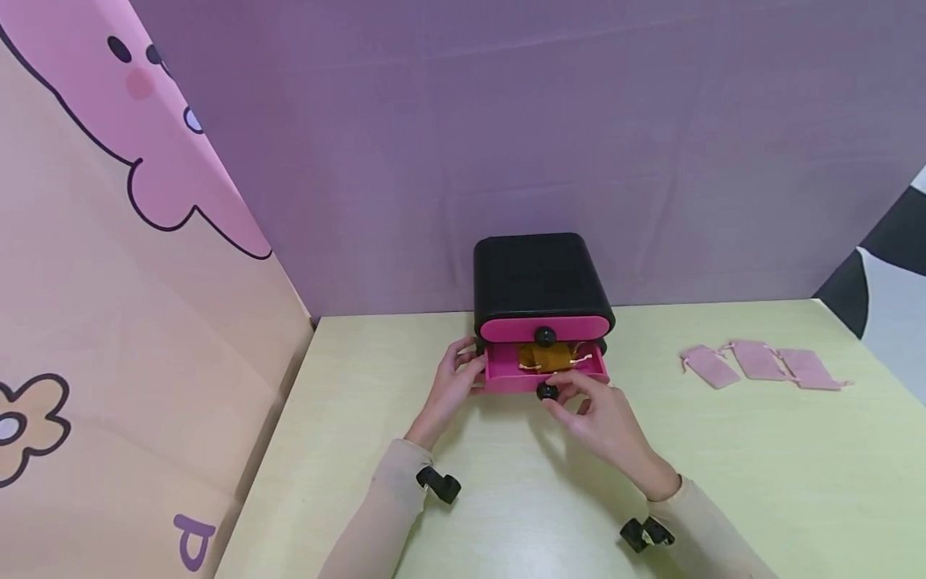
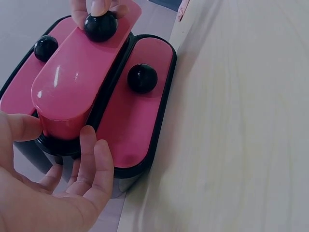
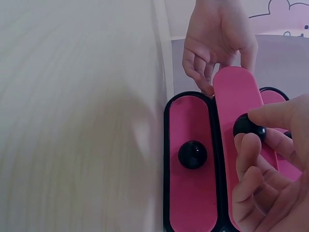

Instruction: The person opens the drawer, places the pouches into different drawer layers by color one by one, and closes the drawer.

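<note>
A black cabinet [image 1: 544, 273] with pink drawers stands at the back of the table. Its middle drawer [image 1: 510, 383] is pulled out, and a gold-brown drawstring pouch [image 1: 546, 357] lies inside. My right hand [image 1: 608, 414] pinches that drawer's round black knob [image 3: 247, 126] between thumb and fingers. At the cabinet's left end, my left hand [image 1: 448, 388] holds on around the middle tier, thumb above and fingers below in the left wrist view. The top drawer [image 1: 499, 329] and the bottom drawer [image 2: 131, 130], each with its own black knob, are closed.
Three pink drawstring pouches [image 1: 760, 360] lie flat on the table [image 1: 528, 498] to the right of the cabinet. A purple cloth wall [image 1: 579, 145] rises right behind the cabinet. On the left stands a cream panel [image 1: 145, 338] with cartoon prints.
</note>
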